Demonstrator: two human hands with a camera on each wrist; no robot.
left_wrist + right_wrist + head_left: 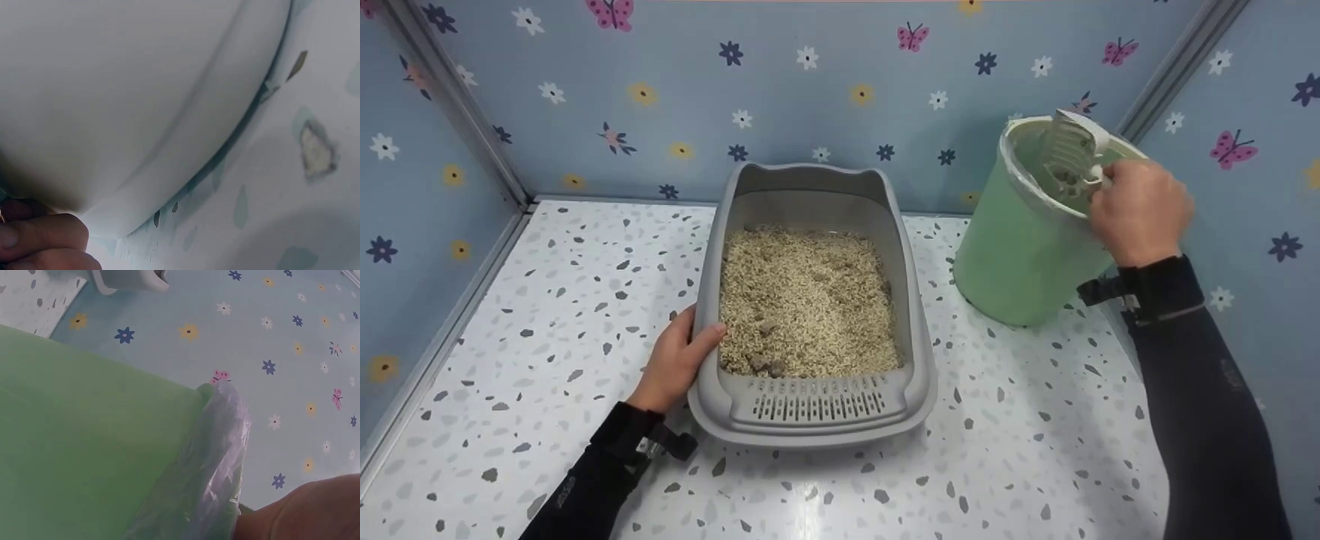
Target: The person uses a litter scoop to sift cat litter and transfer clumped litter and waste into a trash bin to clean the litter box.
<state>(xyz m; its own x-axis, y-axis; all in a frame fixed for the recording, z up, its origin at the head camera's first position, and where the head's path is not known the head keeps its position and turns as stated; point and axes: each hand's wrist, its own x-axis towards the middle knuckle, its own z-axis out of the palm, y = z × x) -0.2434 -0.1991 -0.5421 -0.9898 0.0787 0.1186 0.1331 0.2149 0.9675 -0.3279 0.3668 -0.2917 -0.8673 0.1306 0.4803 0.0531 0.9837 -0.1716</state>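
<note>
A white litter scoop (pixel 1072 154) is tilted over the mouth of a green bin (pixel 1020 247), and my right hand (pixel 1144 206) grips its handle. Some dark bits show on the scoop's slotted face. My left hand (pixel 671 364) holds the left rim of a grey litter box (pixel 817 431), thumb over the edge and fingers against the outer side. Pale granular litter (pixel 817 300) fills the box floor, with darker clumps (pixel 765 366) near the front left. The left wrist view shows curled fingers (pixel 50 242) beside the box wall. In the right wrist view the scoop is hidden.
A clear plastic liner (pixel 216 455) is folded over the bin's rim. The speckled white tabletop (pixel 562 315) meets blue patterned panels (pixel 810 97) at the back and both sides. The bin stands close to the right-hand panel.
</note>
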